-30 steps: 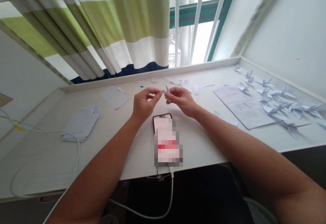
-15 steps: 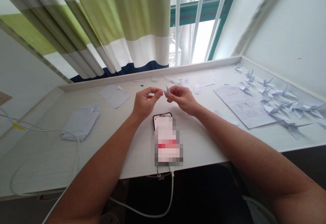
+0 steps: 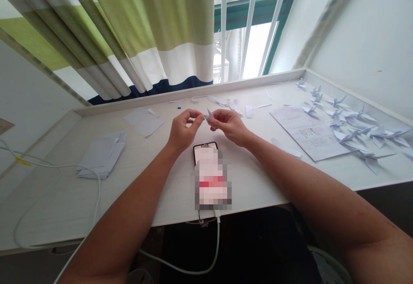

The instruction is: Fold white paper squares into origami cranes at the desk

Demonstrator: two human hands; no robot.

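A small folded paper crane (image 3: 209, 115) is held up between my two hands, above the desk and beyond the phone. My right hand (image 3: 229, 124) pinches its body between thumb and fingers. My left hand (image 3: 186, 128) is closed, with thumb and forefinger pinched at the crane's left tip. One pointed part of the paper stands upright between the hands. My fingers cover much of the crane's lower body.
A phone (image 3: 211, 176) with a white cable (image 3: 218, 236) lies before me. Several paper cranes (image 3: 351, 135) and a written sheet (image 3: 306, 135) are at right. Folded paper (image 3: 102, 155), loose sheets (image 3: 145, 122) and a looping cable (image 3: 98, 189) are at left. Paper scraps (image 3: 248, 111) lie behind my hands.
My left fingertips have come slightly closer to the crane and now meet its left tip. My right hand still pinches it. The view has shifted very slightly.
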